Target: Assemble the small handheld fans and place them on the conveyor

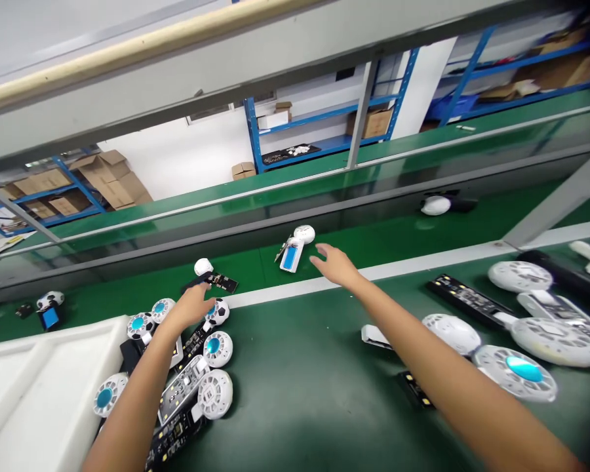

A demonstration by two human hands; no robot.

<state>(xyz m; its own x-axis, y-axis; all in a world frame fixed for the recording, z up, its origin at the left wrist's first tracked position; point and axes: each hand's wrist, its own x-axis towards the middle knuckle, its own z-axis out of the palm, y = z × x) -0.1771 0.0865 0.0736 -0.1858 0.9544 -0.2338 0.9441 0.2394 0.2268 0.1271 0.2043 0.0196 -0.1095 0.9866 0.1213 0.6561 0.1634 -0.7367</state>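
My left hand [193, 306] reaches over the near fans toward the green belt, thumb apart from its outstretched fingers. Just beyond its fingertips lies an opened handheld fan [203, 267] with a white head, a black shell and a bare circuit board [222, 282]; whether the fingers touch it I cannot tell. My right hand [336, 263] is open above the belt's near edge, fingers pointing left. Left of it, apart from the fingertips, lies a white handheld fan [304, 234] with a blue battery [290, 257] exposed in its handle.
Several opened fans [215, 394] lie by my left forearm, beside a white foam tray [54, 367]. More fans [514, 372] are spread at right. Farther along the belt are a football-patterned fan [50, 300] and a white-headed one [436, 206]. A metal frame [361, 118] crosses overhead.
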